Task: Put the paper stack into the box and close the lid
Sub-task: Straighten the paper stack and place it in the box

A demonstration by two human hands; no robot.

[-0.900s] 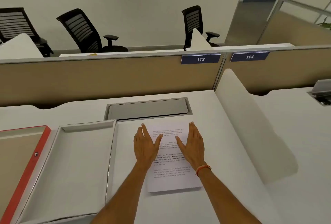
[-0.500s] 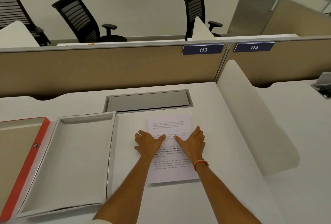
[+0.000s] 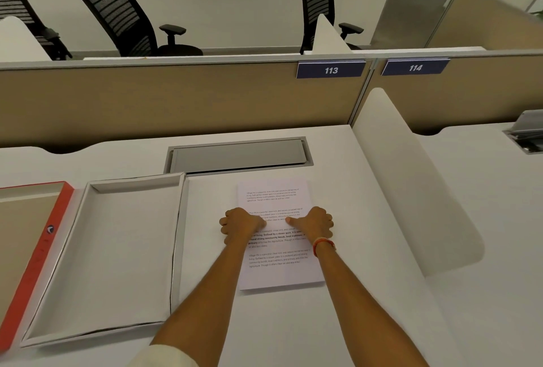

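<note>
From the head camera, the thin white printed paper stack (image 3: 277, 234) lies flat on the white desk top (image 3: 367, 322), its long axis running away from the person, straight ahead of both forearms. The left hand (image 3: 241, 225) rests on the stack's left edge with fingers curled under toward the palm and thumb pointing inward; the right hand (image 3: 314, 224), above an orange wrist band (image 3: 323, 244), mirrors it on the right edge. Both look half-closed around the sheet margins, though whether the paper is actually pinched or only pressed cannot be told. The open white cardboard box tray (image 3: 94, 328) sits just beside the stack on the left, well within reach, its long axis roughly parallel to the paper's, and it holds nothing. Its red-edged lid (image 3: 32, 266) lies farther left, touching the tray's outer side. The coming move therefore seems a sideways carry to the left, with the left hand nearer the tray, and no turning of the stack should be needed.
</note>
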